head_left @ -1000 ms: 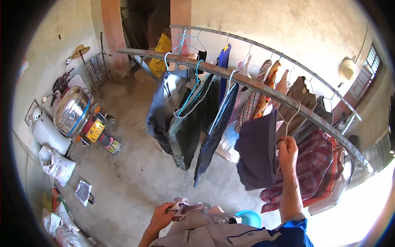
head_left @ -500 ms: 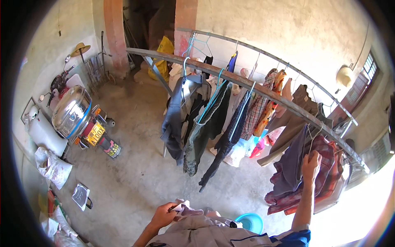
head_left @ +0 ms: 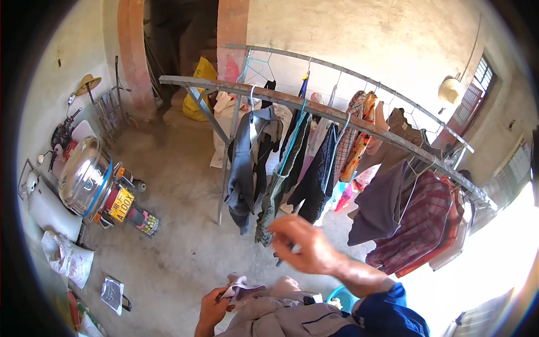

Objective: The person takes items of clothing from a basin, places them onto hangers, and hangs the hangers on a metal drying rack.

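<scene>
My left hand (head_left: 213,308), low in the view, is closed on a pale mauve cloth (head_left: 246,285) bunched in front of my body. My right hand (head_left: 306,242) is raised over the floor in front of me, slightly blurred, its fingers loosely curled and apart from the thumb, with nothing visible in them. Beyond it hang a dark patterned garment (head_left: 314,188) and grey-green trousers (head_left: 269,210) on hangers. To the right of the hand, a dark purple-grey garment (head_left: 377,208) and a maroon plaid shirt (head_left: 418,219) hang from the same bar.
A rusty metal rack bar (head_left: 314,109) runs across the view, with a second bar behind it. Below my right forearm sits a turquoise basin (head_left: 349,303). A motorcycle (head_left: 92,180), a white sack (head_left: 67,258) and a black-and-white bag (head_left: 113,295) stand at left.
My right hand has left the hanging garments at the right and swung left, in front of my body. The purple-grey garment hangs differently on its hanger. My left hand still holds the cloth.
</scene>
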Tool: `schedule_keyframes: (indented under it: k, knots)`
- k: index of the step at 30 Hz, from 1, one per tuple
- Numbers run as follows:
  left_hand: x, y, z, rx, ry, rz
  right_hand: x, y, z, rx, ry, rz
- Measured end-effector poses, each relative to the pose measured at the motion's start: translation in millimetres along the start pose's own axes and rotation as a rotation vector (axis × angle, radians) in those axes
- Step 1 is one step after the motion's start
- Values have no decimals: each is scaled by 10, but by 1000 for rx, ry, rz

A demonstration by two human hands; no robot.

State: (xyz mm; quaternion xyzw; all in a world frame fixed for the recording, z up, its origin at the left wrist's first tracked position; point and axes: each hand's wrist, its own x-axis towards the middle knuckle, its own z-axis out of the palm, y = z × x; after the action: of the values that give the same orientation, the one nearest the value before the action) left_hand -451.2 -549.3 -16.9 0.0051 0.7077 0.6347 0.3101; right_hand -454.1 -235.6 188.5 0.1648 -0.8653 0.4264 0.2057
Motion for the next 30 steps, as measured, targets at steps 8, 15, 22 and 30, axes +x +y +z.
schedule_keyframes:
  k: [8,15,22,30]
  knots:
    - [68,129,-356,-5,128,53,888,128,1313,246,-87,11]
    - [578,526,-743,18,226,0,1025,956,1901,276,-142,97]
    - [1373,774,-1270,125,127,-69,1256,1412,2077,320,-231,488]
    - [2469,1230,-1708,183,-49,-79,1225,1783,2138,12,77,571]
